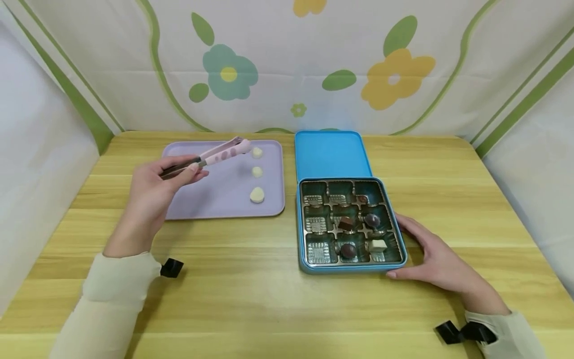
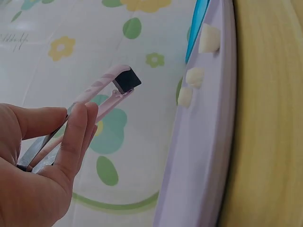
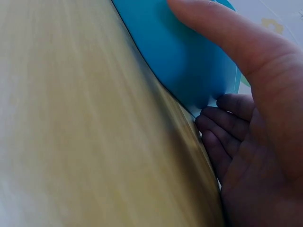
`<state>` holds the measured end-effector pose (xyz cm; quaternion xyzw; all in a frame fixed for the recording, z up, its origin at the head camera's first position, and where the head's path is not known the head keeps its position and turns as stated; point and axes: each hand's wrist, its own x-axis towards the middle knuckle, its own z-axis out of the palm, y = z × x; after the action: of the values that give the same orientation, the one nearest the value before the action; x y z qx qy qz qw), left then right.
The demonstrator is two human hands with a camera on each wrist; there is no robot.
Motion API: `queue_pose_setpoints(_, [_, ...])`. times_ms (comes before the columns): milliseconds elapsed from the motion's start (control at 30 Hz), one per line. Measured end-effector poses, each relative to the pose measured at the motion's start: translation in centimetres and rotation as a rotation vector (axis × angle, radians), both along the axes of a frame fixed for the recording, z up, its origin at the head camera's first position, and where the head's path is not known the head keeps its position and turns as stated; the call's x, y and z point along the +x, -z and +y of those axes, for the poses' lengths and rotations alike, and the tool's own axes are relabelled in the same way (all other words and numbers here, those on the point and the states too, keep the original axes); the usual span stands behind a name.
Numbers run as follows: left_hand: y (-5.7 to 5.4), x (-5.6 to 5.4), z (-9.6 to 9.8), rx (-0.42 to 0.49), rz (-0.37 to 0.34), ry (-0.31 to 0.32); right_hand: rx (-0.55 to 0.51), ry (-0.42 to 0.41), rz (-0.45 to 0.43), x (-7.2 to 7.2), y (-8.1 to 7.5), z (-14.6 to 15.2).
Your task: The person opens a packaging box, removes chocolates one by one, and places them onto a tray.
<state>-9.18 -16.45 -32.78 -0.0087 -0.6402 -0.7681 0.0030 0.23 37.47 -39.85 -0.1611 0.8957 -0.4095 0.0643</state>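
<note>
My left hand (image 1: pixel 154 192) grips pink tongs (image 1: pixel 226 152) above a lilac tray (image 1: pixel 211 194). In the left wrist view, a dark chocolate cube (image 2: pixel 127 81) sits between the tong tips; the head view hides it. White chocolates (image 1: pixel 257 195) stand in a column near the tray's right side. My right hand (image 1: pixel 441 262) holds the near right corner of a blue tin (image 1: pixel 350 269), thumb at the front wall, fingers along the right side. The tin's divided insert holds a brown cube (image 1: pixel 346 223), round dark chocolates (image 1: pixel 348 251), a white cube (image 1: pixel 378 245) and a small brown piece (image 1: pixel 362 198).
The tin's blue lid (image 1: pixel 332 155) lies folded back toward the curtain. A flower-patterned curtain (image 1: pixel 278 55) closes off the back of the wooden table (image 1: pixel 251 299), and white cloth hangs at both sides.
</note>
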Motion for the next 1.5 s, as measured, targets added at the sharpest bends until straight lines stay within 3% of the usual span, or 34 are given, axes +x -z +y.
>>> queue_pose_setpoints(400, [0.6,-0.2,-1.1,0.027,-0.025,-0.051,0.000,-0.002,-0.022,0.7,0.4,0.5])
queue_pose_setpoints(900, [2.3,-1.7,-2.4,-0.007,-0.278,-0.144,-0.012,0.004,-0.004,0.5,0.6,0.5])
queue_pose_setpoints(1133, [3.0,-2.3,-2.6,-0.014,-0.294,-0.151,-0.050,-0.002,-0.001,0.2,0.5,0.5])
queue_pose_setpoints(1500, [3.3,-2.2,-2.5,-0.078,-0.270,-0.176,-0.032,-0.002,-0.002,-0.1,0.4,0.3])
